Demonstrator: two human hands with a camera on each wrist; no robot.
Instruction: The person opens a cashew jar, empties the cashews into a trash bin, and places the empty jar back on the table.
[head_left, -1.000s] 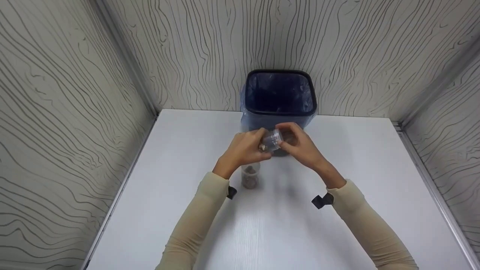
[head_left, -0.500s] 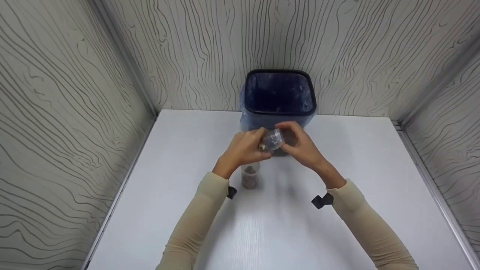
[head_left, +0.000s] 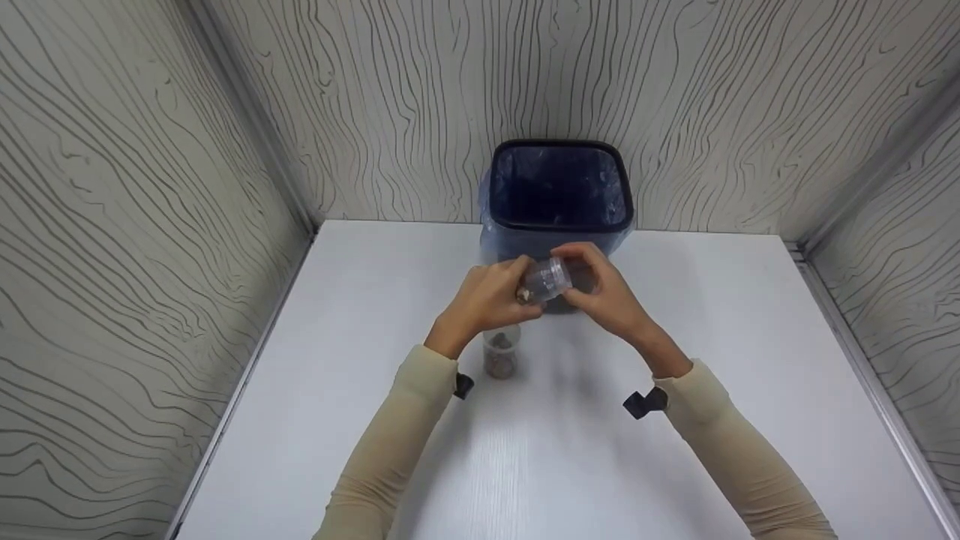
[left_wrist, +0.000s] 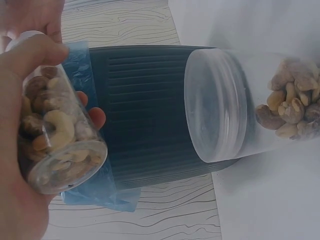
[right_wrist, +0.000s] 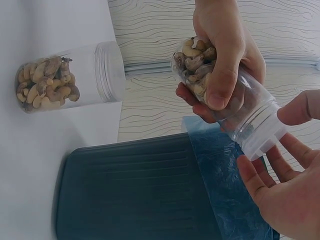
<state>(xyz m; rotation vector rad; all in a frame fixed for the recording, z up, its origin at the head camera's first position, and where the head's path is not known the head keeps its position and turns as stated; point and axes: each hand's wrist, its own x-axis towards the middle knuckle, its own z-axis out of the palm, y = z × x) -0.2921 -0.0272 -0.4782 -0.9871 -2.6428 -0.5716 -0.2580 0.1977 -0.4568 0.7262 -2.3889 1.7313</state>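
My left hand (head_left: 484,296) grips a clear plastic jar (right_wrist: 215,80) part filled with whole cashews, some with brown skins. The jar is tilted, its white lid (right_wrist: 261,139) towards my right hand (head_left: 606,296). With thumb and fingers my right hand holds that lid around its edge; the lid sits on the jar's mouth. In the left wrist view, the jar's base (left_wrist: 70,167) faces the camera with nuts behind it. A second similar jar (head_left: 500,356), capped and also part filled with cashews, stands upright on the table below my left wrist.
Behind my hands stands a dark blue bin (head_left: 559,229) with a blue plastic liner (right_wrist: 225,172) folded over its rim. A white table (head_left: 360,450) lies under my arms. Wood-patterned panels (head_left: 405,97) close off the back and both sides.
Both hands keep nearly the same place. My right fingers have shifted slightly around the lid, and the jar has moved a little to the right. The standing jar stays put.
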